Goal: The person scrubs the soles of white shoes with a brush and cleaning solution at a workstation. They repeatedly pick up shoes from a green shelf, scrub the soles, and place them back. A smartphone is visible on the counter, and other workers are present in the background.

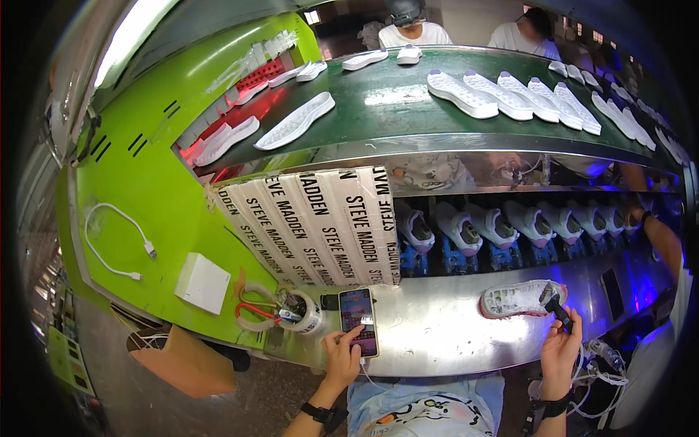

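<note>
My left hand (341, 357) is over the lower part of a smartphone (357, 309), an outstretched finger touching its lit screen. The phone lies on the metal bench with a white cable at its lower end. In my right hand (561, 346) is a small black brush-like tool (559, 309), its head resting on the right end of a shoe piece (513, 297). That piece lies lengthwise on the bench, with a whitish, patterned face up and a reddish edge. The tool partly hides its right end. I wear a dark band on each wrist.
A printed cardboard box (313, 229) stands behind the phone. White soles (298, 122) lie on the green conveyor (378, 109). Several light shoes (460, 227) line the shelf below. A round container (302, 313), white box (202, 282) and dark phone (611, 293) are nearby. Co-workers stand beyond.
</note>
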Demonstrator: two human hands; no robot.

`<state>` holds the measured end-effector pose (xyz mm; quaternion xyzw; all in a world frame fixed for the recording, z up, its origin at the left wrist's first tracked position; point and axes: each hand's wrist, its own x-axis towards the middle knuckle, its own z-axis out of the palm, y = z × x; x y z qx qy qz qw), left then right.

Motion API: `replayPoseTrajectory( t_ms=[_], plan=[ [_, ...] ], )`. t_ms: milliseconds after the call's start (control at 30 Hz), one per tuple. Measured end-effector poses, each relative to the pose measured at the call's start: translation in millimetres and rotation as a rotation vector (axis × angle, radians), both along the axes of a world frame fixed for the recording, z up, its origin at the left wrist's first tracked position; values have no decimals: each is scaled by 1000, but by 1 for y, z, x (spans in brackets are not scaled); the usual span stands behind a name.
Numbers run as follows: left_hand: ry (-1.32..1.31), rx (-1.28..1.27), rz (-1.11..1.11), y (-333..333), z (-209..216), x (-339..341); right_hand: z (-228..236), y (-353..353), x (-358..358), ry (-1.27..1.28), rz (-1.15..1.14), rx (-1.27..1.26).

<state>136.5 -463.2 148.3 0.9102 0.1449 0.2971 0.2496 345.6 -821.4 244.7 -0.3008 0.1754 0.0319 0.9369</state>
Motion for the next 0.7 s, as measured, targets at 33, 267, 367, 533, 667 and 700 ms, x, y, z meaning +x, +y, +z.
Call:
replayPoseTrajectory(
  t_ms=[33, 267, 367, 533, 667, 700],
  plan=[
    [30, 10, -4, -1, 2, 0, 0, 0, 0, 3, 6, 1],
    [-353, -150, 254, 8, 35, 11, 18, 7, -4, -6, 5, -19],
    [-529, -67, 36, 30, 183, 57, 27, 20, 2, -60, 42, -27],
    [-132, 38, -168, 41, 358, 239, 30, 30, 5, -106, 187, 91],
    [272, 214, 48, 23, 358, 361, 24, 36, 7, -103, 276, 98],
    [293, 209, 15, 4, 347, 387, 23, 28, 9, -109, 265, 86]
  ],
)
